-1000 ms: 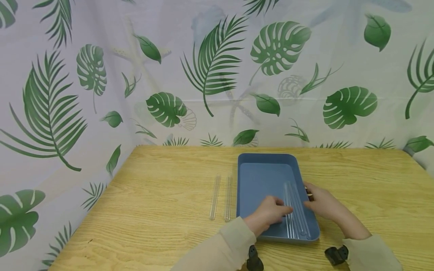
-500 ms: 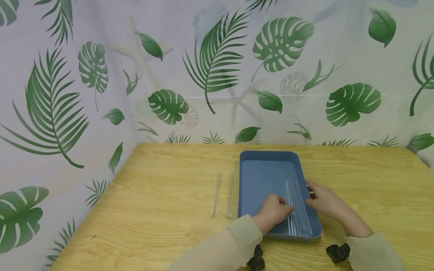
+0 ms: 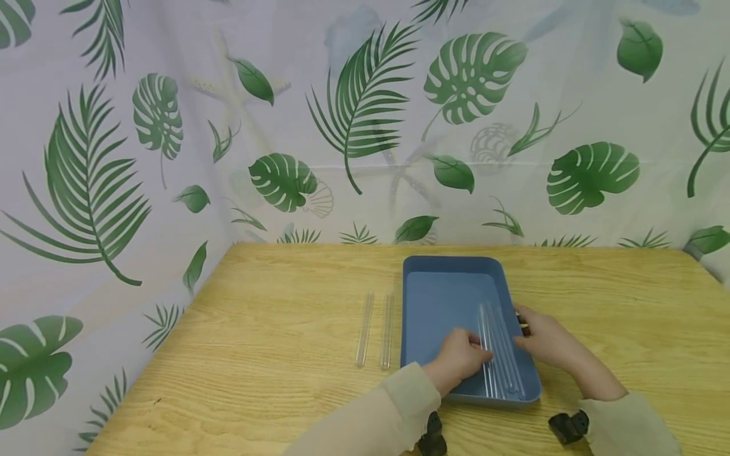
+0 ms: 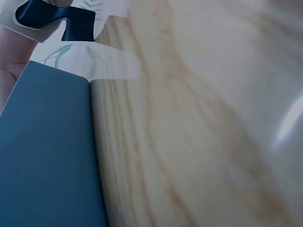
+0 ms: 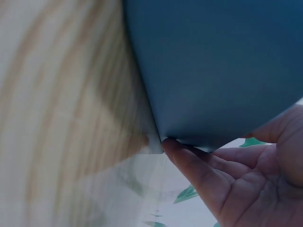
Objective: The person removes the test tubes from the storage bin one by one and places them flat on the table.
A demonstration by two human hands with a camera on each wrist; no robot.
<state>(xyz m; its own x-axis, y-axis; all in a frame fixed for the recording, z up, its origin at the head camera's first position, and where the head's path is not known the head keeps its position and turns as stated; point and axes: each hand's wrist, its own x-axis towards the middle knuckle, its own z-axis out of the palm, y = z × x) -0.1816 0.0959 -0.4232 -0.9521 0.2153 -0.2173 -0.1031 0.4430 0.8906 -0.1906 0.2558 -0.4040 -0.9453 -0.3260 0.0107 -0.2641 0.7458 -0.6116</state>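
Note:
A blue rectangular tray [image 3: 441,301] lies on the wooden table, with several clear glass tubes [image 3: 506,361] along the right side of its floor. Reaching over the near left corner, my left hand [image 3: 461,354] pinches the leftmost of these tubes between thumb and fingers. My right hand [image 3: 544,335] grips the tray's right wall from outside, thumb near the rim. In the right wrist view, the fingers [image 5: 199,175] touch the tray's lower edge. The left wrist view shows the tray's outer wall [image 4: 47,151] but hides the left fingers and tube.
Two more clear tubes, one on the left [image 3: 364,329] and one beside the tray [image 3: 387,330], lie roughly parallel on the table [image 3: 274,329]. A leaf-patterned cloth [image 3: 365,126] hangs behind and along the left side. Black wrist devices are near both sleeves.
Both hands keep their places at the tray, and the left thumb and fingers stay on the tube. The view has shifted slightly; the tubes show little movement.

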